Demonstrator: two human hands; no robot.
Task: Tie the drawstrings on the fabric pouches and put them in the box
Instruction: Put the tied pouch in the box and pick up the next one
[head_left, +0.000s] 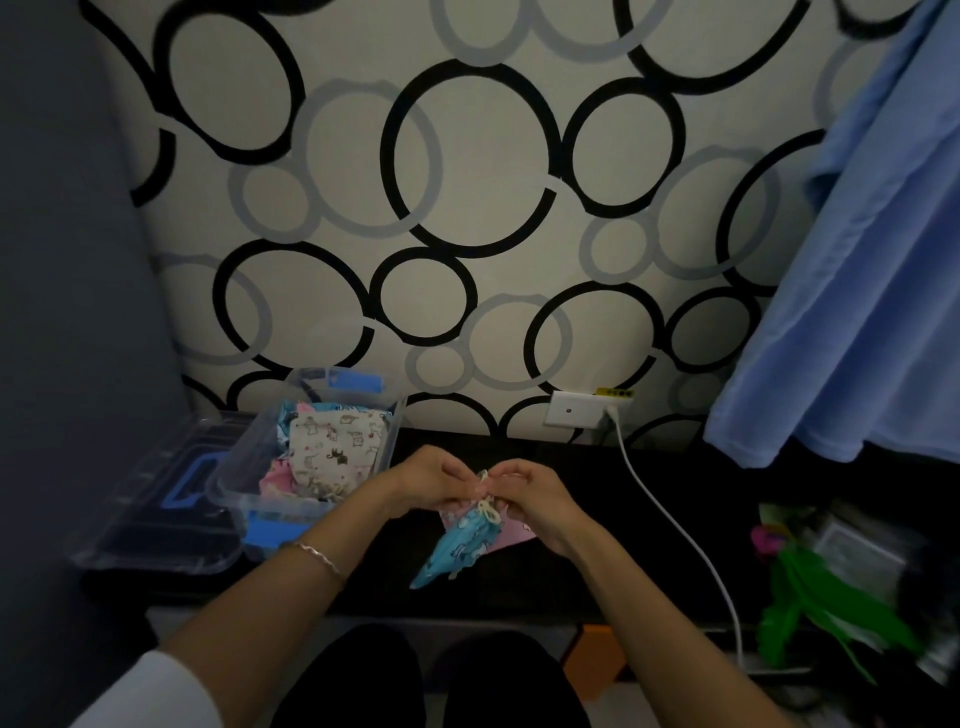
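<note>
Hands, left and right, both pinch blue pouch's white drawstring.

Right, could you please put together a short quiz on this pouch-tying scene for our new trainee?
1. True or false: the left hand and the right hand both pinch the cream drawstring of the blue pouch.
2. Where does the clear box of pouches stand? A: to the left of the hands. B: to the right of the hands. C: on the person's lap.
3. Fill the gap: the second pouch, partly under the blue one, is coloured ___.
Key: 1 true; 2 A; 3 pink.
</note>
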